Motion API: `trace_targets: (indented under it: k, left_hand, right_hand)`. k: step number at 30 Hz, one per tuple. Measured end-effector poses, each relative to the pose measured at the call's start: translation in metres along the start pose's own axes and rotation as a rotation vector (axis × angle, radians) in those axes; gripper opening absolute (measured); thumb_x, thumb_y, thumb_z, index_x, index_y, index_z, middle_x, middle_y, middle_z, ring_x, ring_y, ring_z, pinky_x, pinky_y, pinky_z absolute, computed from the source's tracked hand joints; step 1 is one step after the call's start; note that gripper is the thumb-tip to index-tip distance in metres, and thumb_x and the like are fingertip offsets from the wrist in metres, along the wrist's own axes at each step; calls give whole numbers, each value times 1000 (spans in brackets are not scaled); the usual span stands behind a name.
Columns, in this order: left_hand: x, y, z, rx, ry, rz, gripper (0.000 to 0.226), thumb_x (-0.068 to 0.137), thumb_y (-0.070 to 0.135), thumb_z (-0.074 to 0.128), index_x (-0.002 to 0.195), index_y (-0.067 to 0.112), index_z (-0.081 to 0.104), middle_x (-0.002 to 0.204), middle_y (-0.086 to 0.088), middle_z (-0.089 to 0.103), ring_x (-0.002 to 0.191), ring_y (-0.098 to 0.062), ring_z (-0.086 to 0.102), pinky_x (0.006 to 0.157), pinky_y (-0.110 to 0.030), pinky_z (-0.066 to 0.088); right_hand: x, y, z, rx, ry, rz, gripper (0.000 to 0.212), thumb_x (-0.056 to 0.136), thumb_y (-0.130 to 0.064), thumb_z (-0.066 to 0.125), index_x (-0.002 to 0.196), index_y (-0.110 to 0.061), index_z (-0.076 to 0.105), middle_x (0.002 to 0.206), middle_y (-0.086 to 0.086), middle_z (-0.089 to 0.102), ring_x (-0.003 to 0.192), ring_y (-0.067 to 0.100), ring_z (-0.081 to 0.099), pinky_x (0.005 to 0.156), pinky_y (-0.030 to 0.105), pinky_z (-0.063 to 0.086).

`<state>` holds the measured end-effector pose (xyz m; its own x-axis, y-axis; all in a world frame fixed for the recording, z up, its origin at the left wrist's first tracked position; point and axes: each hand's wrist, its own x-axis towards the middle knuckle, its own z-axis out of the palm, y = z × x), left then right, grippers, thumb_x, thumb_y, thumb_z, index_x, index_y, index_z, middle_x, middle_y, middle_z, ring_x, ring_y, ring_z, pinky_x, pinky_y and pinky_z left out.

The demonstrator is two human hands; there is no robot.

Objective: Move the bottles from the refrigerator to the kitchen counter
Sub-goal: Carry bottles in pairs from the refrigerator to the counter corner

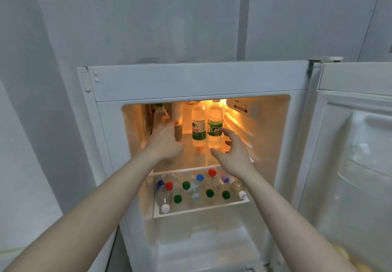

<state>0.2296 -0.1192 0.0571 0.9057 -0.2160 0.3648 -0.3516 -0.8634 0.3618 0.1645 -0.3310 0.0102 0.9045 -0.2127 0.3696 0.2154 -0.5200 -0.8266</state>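
Clear bottles (199, 123) stand upright on the refrigerator (197, 80) top shelf — more crowd the shelf below.

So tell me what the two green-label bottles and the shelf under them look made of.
Green-label bottles: likely clear thin plastic, since the fridge light glows through them. Shelf: probably glass, smooth and glossy, faintly reflecting the bottles; clear plastic is possible.

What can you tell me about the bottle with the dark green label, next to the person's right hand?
The green-label bottle is clear plastic, filled with clear liquid and lit orange by the fridge lamp. It stands upright on the top shelf, beside a similar bottle. The right hand reaches for it with spread fingers; whether they touch is unclear.
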Motion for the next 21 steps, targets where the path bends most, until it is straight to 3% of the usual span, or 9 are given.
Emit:
trace_targets:
  k: [2, 5, 9, 12, 14, 17, 21]
  left_hand:
    - [26, 0, 6, 67, 8, -54, 81, 82, 36, 74, 149, 21, 31, 159, -7, 25, 144, -30, 36, 111, -43, 45]
    - [52, 0, 12, 175, 30, -115, 92, 81, 39, 72, 155, 23, 21, 165, -4, 5, 154, -31, 14, 118, -44, 37]
    - [73, 1, 11, 247, 79, -190, 98, 82, 34, 71, 158, 24, 11, 165, -6, 10, 152, -37, 14, 117, -46, 36]
    - [87, -4, 6, 241, 83, -219, 78, 87, 28, 65, 154, 19, 24, 160, -10, 27, 148, -38, 25, 114, -46, 38]
    - [92, -13, 5, 258, 79, -242, 62, 92, 29, 58, 148, 17, 33, 154, -12, 35, 143, -38, 32, 114, -51, 38]
    - [91, -23, 3, 338, 71, -247, 49, 92, 29, 58, 138, 23, 42, 147, -10, 43, 137, -36, 41, 107, -54, 43]
    - [96, -30, -3, 420, 133, -184, 34, 98, 30, 55, 129, 18, 51, 139, -10, 55, 129, -33, 54, 102, -44, 47]
  right_hand:
    - [31, 9, 6, 7, 40, 23, 75, 91, -24, 78, 155, -27, 38, 159, -2, 43, 143, 21, 44, 114, 43, 43]
    - [72, 18, 19, 30, 77, 58, 79, 89, -22, 80, 156, -22, 37, 157, 4, 45, 142, 25, 47, 112, 41, 45]
    - [122, 36, 34, 20, 98, 116, 88, 78, -35, 84, 153, -25, 38, 151, 6, 52, 137, 30, 53, 106, 53, 53]
    - [169, 71, 50, 48, 124, 156, 104, 62, -55, 82, 151, -31, 35, 150, 2, 54, 136, 31, 55, 102, 56, 55]
    - [175, 60, 48, 71, 136, 179, 110, 65, -56, 85, 157, -29, 29, 158, 3, 46, 143, 33, 48, 108, 57, 50]
    - [184, 47, 46, 83, 120, 234, 107, 81, -47, 84, 163, -22, 20, 167, 6, 33, 151, 34, 35, 118, 55, 41]
    - [197, 54, 59, 65, 119, 229, 90, 82, -49, 81, 154, -20, 36, 153, 9, 48, 138, 36, 50, 109, 52, 49]
